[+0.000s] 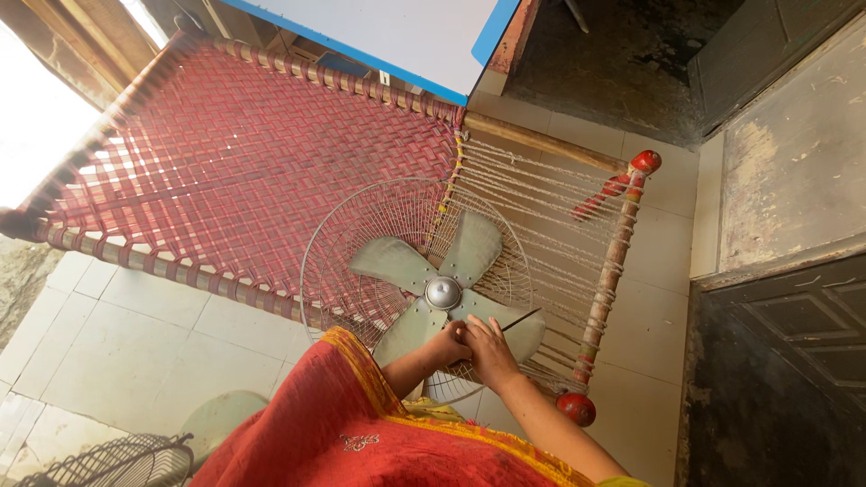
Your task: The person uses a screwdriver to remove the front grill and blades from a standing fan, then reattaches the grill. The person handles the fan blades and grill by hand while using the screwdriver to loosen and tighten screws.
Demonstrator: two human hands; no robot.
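Observation:
A fan with pale green blades (397,261) and a round silver hub cap (443,292) lies face up on a woven cot, its rear wire guard (361,225) still around it. My left hand (448,345) rests just below the hub, fingers curled against the fan's centre. My right hand (490,350) sits beside it, gripping a thin dark tool (521,317) that points up and to the right over a blade. Red and yellow cloth (361,433) covers my arms and lap.
The cot has a dark red woven bed (244,153), a rope-laced end (541,216) and red-knobbed wooden legs (644,162). A blue-edged white board (397,36) lies at its far side. A detached wire guard (117,462) lies on the tiled floor (135,334). Dark doors (785,361) stand at right.

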